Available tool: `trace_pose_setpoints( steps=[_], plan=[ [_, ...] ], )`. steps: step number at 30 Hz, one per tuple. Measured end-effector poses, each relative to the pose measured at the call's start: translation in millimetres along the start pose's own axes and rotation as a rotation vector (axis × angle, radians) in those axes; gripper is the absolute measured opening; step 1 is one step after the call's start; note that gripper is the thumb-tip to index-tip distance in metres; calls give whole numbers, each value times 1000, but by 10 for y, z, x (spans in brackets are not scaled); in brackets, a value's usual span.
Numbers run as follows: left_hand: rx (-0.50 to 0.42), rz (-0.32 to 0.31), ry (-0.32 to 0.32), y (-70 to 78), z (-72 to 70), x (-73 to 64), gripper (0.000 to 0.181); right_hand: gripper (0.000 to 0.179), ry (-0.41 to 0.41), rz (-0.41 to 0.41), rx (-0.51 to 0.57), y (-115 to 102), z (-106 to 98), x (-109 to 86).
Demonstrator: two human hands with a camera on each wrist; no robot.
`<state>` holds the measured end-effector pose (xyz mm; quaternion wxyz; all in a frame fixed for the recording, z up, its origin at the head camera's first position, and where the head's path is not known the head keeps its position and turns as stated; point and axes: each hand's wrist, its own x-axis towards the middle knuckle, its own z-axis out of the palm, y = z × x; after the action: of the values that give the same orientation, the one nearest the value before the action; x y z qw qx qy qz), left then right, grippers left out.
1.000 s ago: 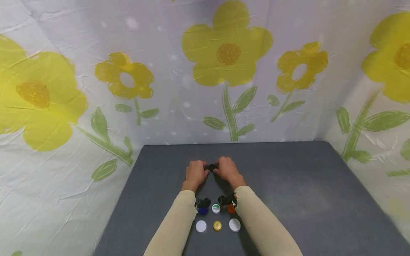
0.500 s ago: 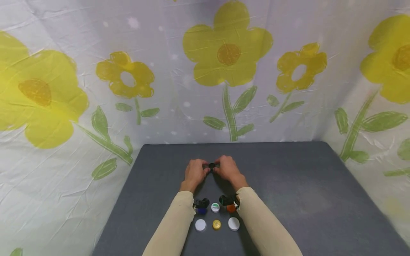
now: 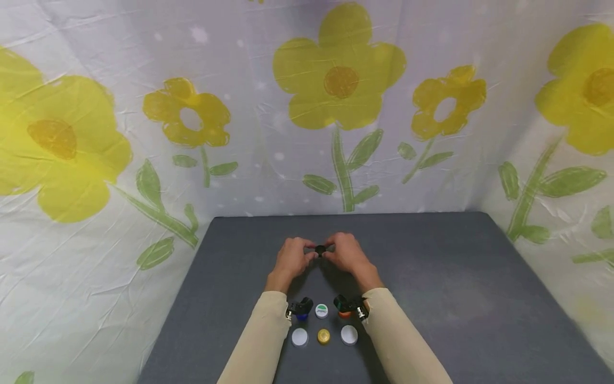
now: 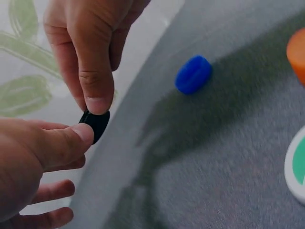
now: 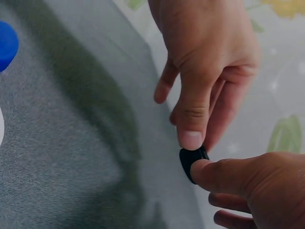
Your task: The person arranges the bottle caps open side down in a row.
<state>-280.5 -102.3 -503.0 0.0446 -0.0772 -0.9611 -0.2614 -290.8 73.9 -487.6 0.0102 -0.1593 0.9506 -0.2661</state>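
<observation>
A small black bottle cap [image 3: 320, 249] is held between my two hands towards the back of the dark grey table [image 3: 412, 298]. My left hand [image 3: 291, 257] pinches it from the left with thumb and fingers. From the right, my right hand [image 3: 346, 253] pinches the opposite edge. Both wrist views show two thumbs pressed against the black cap [image 4: 98, 125], close to each other, and its flat side partly covered by them. Other fingers of the lower hand in the left wrist view spread away from the cap.
Nearer the body lie a green-and-white cap [image 3: 321, 311], a gold cap [image 3: 323, 336] and two white caps, left [image 3: 299, 337] and right [image 3: 349, 335]. A blue cap [image 4: 193, 75] and an orange cap [image 4: 298, 56] sit below the wrists. A flowered cloth [image 3: 268, 176] hangs behind.
The black cap and both hands have shifted slightly to the right. My wrists stand a little wider apart, and both hands keep their pinch on the cap.
</observation>
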Motion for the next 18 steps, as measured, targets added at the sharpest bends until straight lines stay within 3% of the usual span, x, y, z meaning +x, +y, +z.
trace_pose_setpoints(
  steps=[10,18],
  plan=[
    [-36,25,0,162,-133,-132,24,22,38,-71,-13,-108,-280,-250],
    [-78,94,-3,307,-262,-284,25,25,52,-126,12,-116,-450,-429]
  ],
)
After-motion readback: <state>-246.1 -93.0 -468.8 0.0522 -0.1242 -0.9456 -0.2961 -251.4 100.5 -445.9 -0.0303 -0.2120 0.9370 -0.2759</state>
